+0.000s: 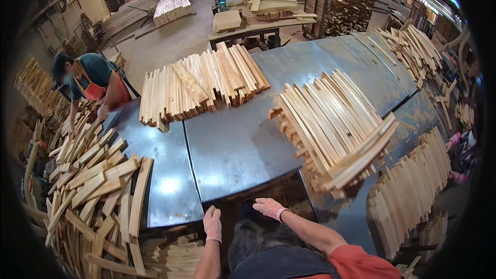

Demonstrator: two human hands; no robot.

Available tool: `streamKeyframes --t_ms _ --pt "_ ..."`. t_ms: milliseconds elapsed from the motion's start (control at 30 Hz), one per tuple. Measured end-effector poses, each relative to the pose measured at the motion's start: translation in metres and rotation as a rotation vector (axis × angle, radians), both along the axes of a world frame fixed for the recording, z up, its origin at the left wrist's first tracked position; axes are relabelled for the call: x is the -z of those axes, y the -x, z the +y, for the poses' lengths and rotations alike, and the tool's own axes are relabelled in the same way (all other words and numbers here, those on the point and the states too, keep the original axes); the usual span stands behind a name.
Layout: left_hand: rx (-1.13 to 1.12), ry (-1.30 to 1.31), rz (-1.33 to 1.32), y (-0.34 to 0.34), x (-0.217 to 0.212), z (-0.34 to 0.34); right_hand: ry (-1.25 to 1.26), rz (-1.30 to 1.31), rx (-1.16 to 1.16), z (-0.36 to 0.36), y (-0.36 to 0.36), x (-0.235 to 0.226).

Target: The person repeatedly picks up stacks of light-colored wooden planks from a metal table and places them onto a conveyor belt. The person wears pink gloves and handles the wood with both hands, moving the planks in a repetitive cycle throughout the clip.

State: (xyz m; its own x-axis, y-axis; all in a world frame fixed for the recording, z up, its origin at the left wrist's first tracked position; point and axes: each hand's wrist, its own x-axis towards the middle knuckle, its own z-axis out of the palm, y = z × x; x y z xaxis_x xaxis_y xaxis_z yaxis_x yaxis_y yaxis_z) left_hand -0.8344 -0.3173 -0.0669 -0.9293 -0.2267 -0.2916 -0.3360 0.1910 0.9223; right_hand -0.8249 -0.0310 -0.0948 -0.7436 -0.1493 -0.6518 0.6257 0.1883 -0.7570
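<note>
My left hand (212,223), in a pale pink knit glove, is at the near edge of the metal table (237,160), fingers loosely bent and nothing visible in them. To its right, my right hand (270,208), gloved the same way, hovers in front of my body by the table's cut-out edge. Its fingers reach out leftward, apart from any wood. Nearest to that hand is a stacked pile of wooden strips (330,119), lying on the table ahead and to the right. Another row of wooden strips (201,82) lies farther back, left of centre.
A jumbled heap of wooden pieces (103,186) fills the left side. Behind it a co-worker (98,82) in an orange apron handles wood. At right stands a row of strips (411,186), with another person's pink-gloved hand (454,139) beside it. Loose offcuts (413,51) lie far right.
</note>
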Motion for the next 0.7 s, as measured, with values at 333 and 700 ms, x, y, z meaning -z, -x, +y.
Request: streamKeyframes --t_ms 333,700 --pt "0.281 0.65 0.047 0.457 -0.047 0.049 -0.144 0.213 0.204 0.012 0.32 -0.041" --pt "0.131 0.959 -0.117 0.676 -0.002 0.107 -1.091 0.422 0.111 0.045 0.625 -0.049"
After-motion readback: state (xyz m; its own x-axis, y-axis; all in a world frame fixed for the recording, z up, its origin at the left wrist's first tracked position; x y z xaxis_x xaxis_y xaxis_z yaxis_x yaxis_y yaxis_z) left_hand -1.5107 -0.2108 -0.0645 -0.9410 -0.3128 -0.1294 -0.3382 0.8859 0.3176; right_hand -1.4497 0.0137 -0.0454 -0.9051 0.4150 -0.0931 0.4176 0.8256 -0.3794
